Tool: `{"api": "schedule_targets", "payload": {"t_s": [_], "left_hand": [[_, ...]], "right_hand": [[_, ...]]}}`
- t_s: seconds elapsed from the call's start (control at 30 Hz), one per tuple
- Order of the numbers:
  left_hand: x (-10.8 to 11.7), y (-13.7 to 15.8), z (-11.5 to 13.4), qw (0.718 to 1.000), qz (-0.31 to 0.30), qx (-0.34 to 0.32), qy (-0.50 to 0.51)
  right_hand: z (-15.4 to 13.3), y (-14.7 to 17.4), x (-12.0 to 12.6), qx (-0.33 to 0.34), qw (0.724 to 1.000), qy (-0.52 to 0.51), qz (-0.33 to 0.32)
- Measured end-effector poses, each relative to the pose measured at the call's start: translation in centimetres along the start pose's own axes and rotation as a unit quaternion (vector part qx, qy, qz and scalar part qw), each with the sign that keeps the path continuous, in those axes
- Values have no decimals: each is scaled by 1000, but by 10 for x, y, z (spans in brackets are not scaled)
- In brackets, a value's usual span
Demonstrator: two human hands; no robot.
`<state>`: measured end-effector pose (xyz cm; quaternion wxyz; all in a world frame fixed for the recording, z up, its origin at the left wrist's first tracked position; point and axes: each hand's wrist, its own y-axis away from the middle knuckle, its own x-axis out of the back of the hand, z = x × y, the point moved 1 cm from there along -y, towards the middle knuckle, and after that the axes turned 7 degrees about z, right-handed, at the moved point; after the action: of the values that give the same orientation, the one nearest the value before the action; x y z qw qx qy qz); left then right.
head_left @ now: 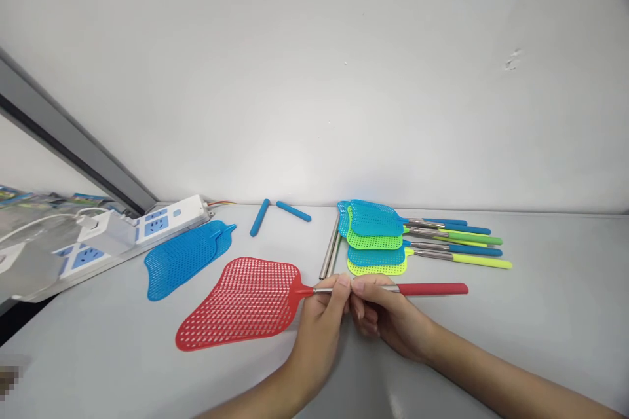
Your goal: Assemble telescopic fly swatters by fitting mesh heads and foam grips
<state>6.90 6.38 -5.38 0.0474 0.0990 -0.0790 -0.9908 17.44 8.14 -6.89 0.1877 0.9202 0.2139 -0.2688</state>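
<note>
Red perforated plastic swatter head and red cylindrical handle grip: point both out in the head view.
Red perforated plastic swatter head (240,306), head camera view: middle of its mesh.
Red cylindrical handle grip (433,289), head camera view: midway along its length.

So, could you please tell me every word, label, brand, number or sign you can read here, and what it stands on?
No text can be read in this view.
Red fly swatter: no lettering shows.
Power strip: any small markings are too small to read.
Colourful items at the left edge: too blurred to read.
</note>
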Motion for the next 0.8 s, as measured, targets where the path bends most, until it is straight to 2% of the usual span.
{"api": "schedule_targets", "payload": {"t_s": [0.13, 0.4, 0.63, 0.8], "left_hand": [[2, -2, -3, 1000, 17, 15, -9], [4, -8, -15, 993, -38, 58, 99], [0, -11, -9, 996, -33, 52, 64], [0, -16, -7, 998, -47, 29, 42]], "right_hand": [[0, -1, 0, 2, 1000, 1, -2], [-1, -1, -1, -26, 999, 11, 24], [-3, -4, 1, -39, 997, -11, 63], [-8, -6, 0, -37, 996, -43, 66]]}}
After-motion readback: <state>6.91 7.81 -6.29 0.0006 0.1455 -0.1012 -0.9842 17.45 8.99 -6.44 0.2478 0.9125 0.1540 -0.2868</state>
